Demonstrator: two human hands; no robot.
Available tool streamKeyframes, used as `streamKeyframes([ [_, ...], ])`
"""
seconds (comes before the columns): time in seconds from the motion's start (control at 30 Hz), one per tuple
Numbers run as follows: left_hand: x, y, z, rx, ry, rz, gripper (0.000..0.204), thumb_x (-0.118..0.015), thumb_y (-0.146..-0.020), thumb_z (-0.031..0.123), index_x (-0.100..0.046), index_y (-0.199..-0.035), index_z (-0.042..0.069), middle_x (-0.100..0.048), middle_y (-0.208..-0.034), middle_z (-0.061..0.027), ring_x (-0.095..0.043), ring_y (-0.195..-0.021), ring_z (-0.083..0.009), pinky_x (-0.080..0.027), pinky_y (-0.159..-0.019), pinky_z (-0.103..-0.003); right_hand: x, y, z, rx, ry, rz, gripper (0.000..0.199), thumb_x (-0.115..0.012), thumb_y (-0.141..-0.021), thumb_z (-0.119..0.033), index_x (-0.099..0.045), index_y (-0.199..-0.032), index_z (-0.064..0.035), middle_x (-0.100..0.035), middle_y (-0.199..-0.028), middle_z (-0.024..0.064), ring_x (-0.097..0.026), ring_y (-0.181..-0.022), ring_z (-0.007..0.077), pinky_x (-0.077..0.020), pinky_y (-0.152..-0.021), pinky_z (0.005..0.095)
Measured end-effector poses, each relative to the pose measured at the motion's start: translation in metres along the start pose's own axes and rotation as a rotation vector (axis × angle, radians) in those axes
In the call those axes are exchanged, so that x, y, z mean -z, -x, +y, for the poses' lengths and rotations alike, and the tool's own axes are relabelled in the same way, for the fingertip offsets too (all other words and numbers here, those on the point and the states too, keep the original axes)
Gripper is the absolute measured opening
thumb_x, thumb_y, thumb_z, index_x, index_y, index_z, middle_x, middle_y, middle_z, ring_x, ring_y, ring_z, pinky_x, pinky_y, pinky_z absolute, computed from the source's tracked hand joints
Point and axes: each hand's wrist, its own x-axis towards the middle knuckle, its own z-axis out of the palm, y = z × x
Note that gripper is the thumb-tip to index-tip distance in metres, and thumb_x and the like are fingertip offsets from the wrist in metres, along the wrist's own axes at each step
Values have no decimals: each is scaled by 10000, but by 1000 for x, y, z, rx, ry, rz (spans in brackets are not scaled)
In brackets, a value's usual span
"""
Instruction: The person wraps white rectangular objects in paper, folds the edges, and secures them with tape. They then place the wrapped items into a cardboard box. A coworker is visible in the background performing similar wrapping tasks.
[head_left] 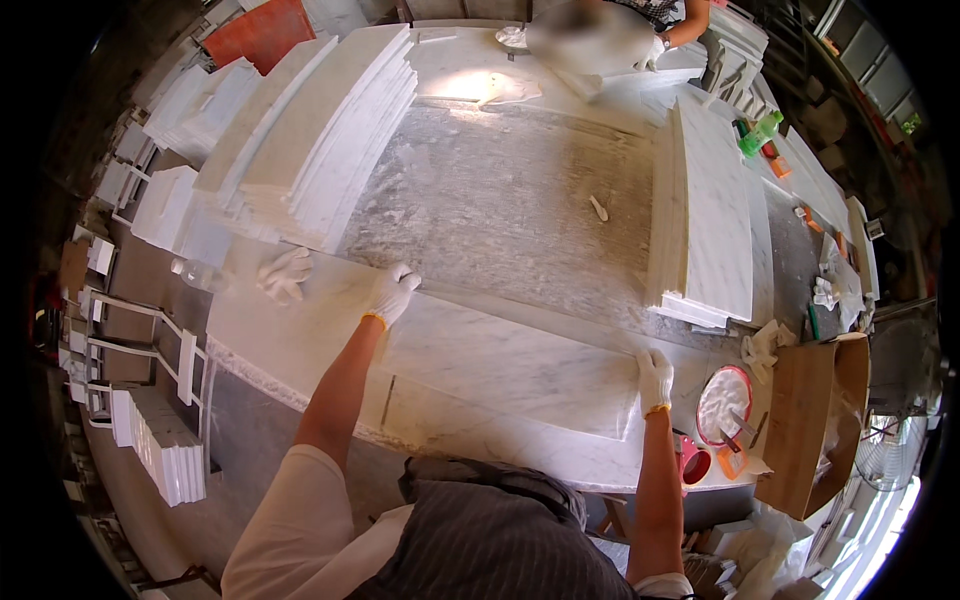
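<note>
A long white marble slab (500, 365) lies flat on the workbench in front of me. My left hand (392, 292), in a white glove, grips the slab's far edge near its left end. Gloved too, my right hand (655, 378) holds the slab's right end, fingers curled over the edge. A thinner marble strip (400, 425) lies under the slab along the near, curved edge of the bench.
Stacks of marble slabs (320, 140) stand at the back left and another stack (712, 215) at the right. A spare glove (284, 274) lies left of my left hand. A round tub of white paste (722, 403), a red cup (692, 465) and a green bottle (760, 132) sit at the right. Another person (640, 30) works at the far end.
</note>
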Motion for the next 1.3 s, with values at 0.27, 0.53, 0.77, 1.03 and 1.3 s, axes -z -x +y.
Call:
streamKeyframes([
  [0.27, -10, -16, -24, 92, 149, 109, 319, -666, -889, 331, -669, -913, 13, -700, -824, -132, -664, -814, -257, -504, -739, -393, -6, -4, 1, 49, 74, 74, 350, -594, -888, -331, -670, -839, 7, -641, -757, 230, -613, -702, 353, -472, -690, 441],
  [0.53, 6, 5, -12, 55, -29, -246, 442, -783, -786, 325, -691, -1068, -2, -714, -999, -115, -656, -959, -198, -511, -831, -351, 1, -8, -4, -32, 69, 19, 358, -626, -890, -342, -703, -897, 7, -660, -731, 178, -605, -672, 241, -473, -672, 385],
  [0.77, 11, 18, -6, 67, 278, -143, 231, -766, -807, 162, -723, -973, 6, -706, -891, -40, -624, -832, -111, -496, -775, -267, 2, -6, -9, -4, -133, -21, 372, -654, -906, -345, -720, -938, 19, -617, -667, 60, -487, -652, 88, -432, -609, 300],
  [1.03, 18, 12, -5, -30, 167, -128, 132, -754, -800, 116, -695, -872, 22, -682, -827, -30, -601, -786, -96, -495, -743, -270, 4, -3, -18, 76, -74, 14, 322, -634, -928, -293, -706, -950, 20, -619, -683, 50, -489, -667, 97, -432, -620, 319],
  [1.3, 42, 29, 48, 111, 220, -251, 144, -673, -843, 95, -562, -775, 35, -535, -706, 3, -540, -686, -119, -464, -672, -307, 2, -8, -5, 66, 35, -12, 277, -632, -909, -269, -707, -923, -2, -635, -703, 122, -540, -651, 159, -460, -645, 332],
])
